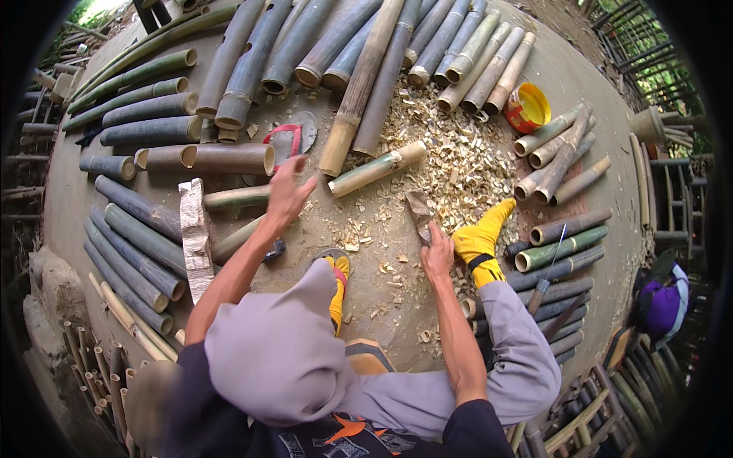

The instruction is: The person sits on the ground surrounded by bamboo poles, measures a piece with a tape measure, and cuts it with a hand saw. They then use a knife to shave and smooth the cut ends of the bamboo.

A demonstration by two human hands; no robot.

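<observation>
My left hand (289,197) is raised with its fingers apart, holding nothing. Near it are a sandal with a red strap (284,140) and a green bamboo tube (238,198) lying on the ground. My right hand (437,253) grips a broad-bladed knife (418,213), its brown blade pointing away from me, beside my yellow-socked foot (481,238). Between and beyond the two hands lies a short bamboo piece (379,169) with pale ends, apart from both. A long bamboo pole (363,91) runs away from me just behind it.
Pale wood chips (458,156) cover the ground beyond the knife. A red and yellow bucket (528,108) stands at the far right. Bamboo tubes (149,237) lie in rows around me. A saw (546,276) rests on the right-hand tubes; a purple bag (661,304) sits farther right.
</observation>
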